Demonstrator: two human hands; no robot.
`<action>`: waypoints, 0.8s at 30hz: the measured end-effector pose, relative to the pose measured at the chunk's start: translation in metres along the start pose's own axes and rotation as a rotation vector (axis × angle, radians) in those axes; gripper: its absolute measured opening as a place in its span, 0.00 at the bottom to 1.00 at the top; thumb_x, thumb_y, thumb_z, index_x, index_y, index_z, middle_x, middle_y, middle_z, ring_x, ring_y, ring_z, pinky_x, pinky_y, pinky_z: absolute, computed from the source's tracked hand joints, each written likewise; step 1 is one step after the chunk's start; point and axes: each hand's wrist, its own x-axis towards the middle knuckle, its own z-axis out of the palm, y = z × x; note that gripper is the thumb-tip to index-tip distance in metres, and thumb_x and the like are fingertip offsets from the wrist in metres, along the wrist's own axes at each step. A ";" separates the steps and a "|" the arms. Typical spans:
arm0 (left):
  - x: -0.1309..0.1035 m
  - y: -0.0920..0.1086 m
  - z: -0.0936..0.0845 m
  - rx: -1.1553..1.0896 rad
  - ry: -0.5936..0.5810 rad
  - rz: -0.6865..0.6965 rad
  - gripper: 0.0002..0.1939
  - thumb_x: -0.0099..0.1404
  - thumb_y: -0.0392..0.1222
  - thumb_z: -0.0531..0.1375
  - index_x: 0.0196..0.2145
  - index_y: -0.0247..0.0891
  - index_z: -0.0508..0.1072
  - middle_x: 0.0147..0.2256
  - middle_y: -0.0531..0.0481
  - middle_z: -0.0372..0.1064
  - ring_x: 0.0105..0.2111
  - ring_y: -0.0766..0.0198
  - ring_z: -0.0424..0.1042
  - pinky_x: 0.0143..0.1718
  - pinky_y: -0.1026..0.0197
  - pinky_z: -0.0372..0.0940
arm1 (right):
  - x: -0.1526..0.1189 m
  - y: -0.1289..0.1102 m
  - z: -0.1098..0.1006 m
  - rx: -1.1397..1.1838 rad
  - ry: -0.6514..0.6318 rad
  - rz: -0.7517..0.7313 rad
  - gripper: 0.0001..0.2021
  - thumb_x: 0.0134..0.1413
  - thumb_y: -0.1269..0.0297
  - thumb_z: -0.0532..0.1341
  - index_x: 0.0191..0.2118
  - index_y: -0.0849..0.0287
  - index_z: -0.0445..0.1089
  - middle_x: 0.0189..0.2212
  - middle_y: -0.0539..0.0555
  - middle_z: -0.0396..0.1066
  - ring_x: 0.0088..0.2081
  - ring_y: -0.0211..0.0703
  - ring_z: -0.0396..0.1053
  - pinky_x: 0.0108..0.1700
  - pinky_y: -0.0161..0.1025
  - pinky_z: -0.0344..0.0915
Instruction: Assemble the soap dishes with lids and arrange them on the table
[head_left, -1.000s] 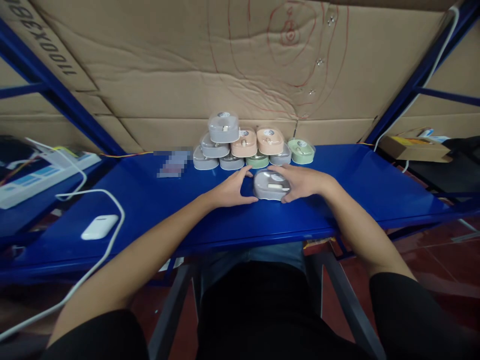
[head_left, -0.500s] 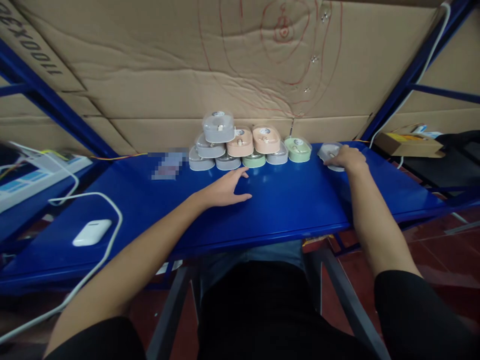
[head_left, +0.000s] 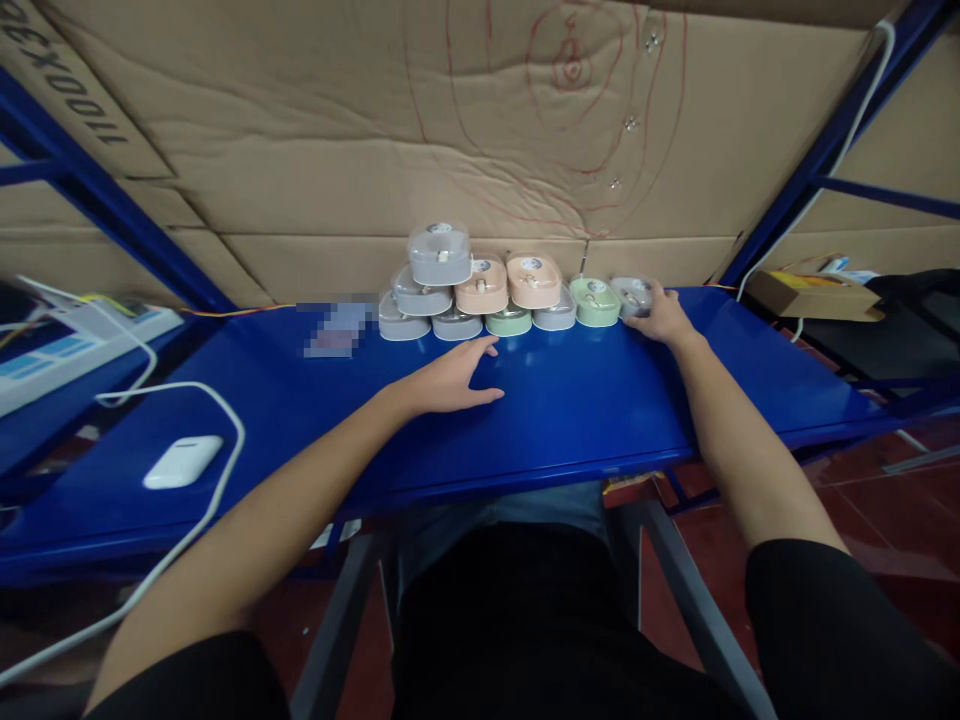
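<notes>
At the right end of the bottom row, my right hand (head_left: 664, 315) grips a grey case (head_left: 632, 297) with a clear lid, beside a green case (head_left: 597, 302). My left hand (head_left: 457, 378) rests over the table, fingers apart and holding nothing, just in front of the row. Several grey and green cases form the bottom row. On them sit two peach cases (head_left: 481, 287) (head_left: 533, 281) and a grey case (head_left: 422, 291). Another grey case (head_left: 439, 253) is on top at the left.
The blue table (head_left: 570, 420) has a cardboard sheet (head_left: 315, 180) behind it. A white earphone case (head_left: 183, 462) and a white cable (head_left: 234, 440) lie at the left, near a power strip (head_left: 97, 350). An open cardboard box (head_left: 814, 293) is at the far right.
My right hand has moved left with the grey case, bringing it up next to the green one. My left hand has stayed in place.
</notes>
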 end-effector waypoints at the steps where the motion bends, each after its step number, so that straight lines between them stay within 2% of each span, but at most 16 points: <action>1: 0.000 -0.001 0.000 -0.001 0.002 0.002 0.54 0.69 0.66 0.69 0.81 0.34 0.59 0.75 0.27 0.69 0.77 0.30 0.68 0.79 0.33 0.63 | -0.001 -0.002 -0.002 -0.010 0.025 0.008 0.56 0.61 0.52 0.75 0.85 0.69 0.51 0.77 0.84 0.59 0.75 0.80 0.68 0.74 0.63 0.67; 3: 0.000 -0.003 0.001 0.000 0.012 0.016 0.53 0.70 0.66 0.69 0.81 0.35 0.60 0.75 0.28 0.69 0.77 0.31 0.69 0.79 0.34 0.64 | -0.005 -0.011 -0.007 -0.035 0.103 -0.014 0.55 0.62 0.51 0.73 0.85 0.71 0.50 0.79 0.85 0.55 0.79 0.83 0.62 0.77 0.67 0.63; 6: 0.001 -0.007 0.003 0.003 0.028 0.043 0.51 0.70 0.66 0.69 0.80 0.39 0.61 0.75 0.30 0.71 0.76 0.32 0.70 0.78 0.33 0.64 | -0.016 -0.037 -0.012 -0.028 0.232 -0.208 0.45 0.70 0.51 0.64 0.83 0.69 0.55 0.82 0.80 0.53 0.83 0.74 0.55 0.81 0.65 0.58; 7: 0.002 -0.007 0.003 0.002 0.031 0.049 0.51 0.70 0.66 0.69 0.80 0.39 0.61 0.75 0.30 0.71 0.76 0.32 0.70 0.78 0.33 0.64 | -0.020 -0.051 -0.012 -0.006 0.248 -0.290 0.42 0.72 0.50 0.61 0.83 0.69 0.57 0.82 0.79 0.56 0.82 0.71 0.57 0.82 0.64 0.58; 9: 0.002 -0.008 0.004 -0.001 0.033 0.053 0.51 0.70 0.65 0.69 0.80 0.39 0.62 0.74 0.30 0.71 0.77 0.32 0.69 0.78 0.33 0.64 | -0.029 -0.083 -0.009 0.053 0.235 -0.418 0.41 0.73 0.46 0.58 0.80 0.70 0.62 0.77 0.79 0.64 0.77 0.73 0.66 0.79 0.65 0.63; 12: 0.002 -0.006 0.003 -0.018 0.034 0.043 0.50 0.69 0.65 0.70 0.79 0.38 0.63 0.74 0.29 0.71 0.77 0.32 0.69 0.79 0.34 0.63 | -0.038 -0.135 0.001 0.097 0.187 -0.426 0.44 0.70 0.36 0.60 0.76 0.68 0.67 0.70 0.80 0.73 0.68 0.80 0.75 0.70 0.70 0.73; 16: 0.002 -0.005 0.003 -0.027 0.039 0.053 0.51 0.69 0.64 0.69 0.79 0.38 0.63 0.74 0.29 0.71 0.76 0.31 0.70 0.77 0.32 0.64 | -0.038 -0.185 0.020 0.094 0.211 -0.351 0.45 0.64 0.31 0.66 0.70 0.66 0.72 0.64 0.81 0.77 0.62 0.85 0.78 0.62 0.74 0.76; 20: 0.002 -0.006 0.004 -0.008 0.044 0.078 0.50 0.70 0.64 0.69 0.80 0.39 0.62 0.74 0.30 0.72 0.76 0.32 0.70 0.77 0.32 0.65 | -0.037 -0.197 0.032 0.099 0.203 -0.327 0.42 0.64 0.37 0.68 0.70 0.66 0.72 0.64 0.81 0.77 0.62 0.84 0.77 0.63 0.73 0.76; 24: 0.001 -0.006 0.003 -0.041 0.053 0.069 0.50 0.70 0.64 0.70 0.81 0.41 0.63 0.73 0.30 0.73 0.75 0.31 0.71 0.76 0.32 0.66 | -0.041 -0.176 0.021 0.117 0.194 -0.279 0.41 0.62 0.40 0.69 0.70 0.66 0.72 0.63 0.79 0.79 0.63 0.82 0.78 0.64 0.70 0.76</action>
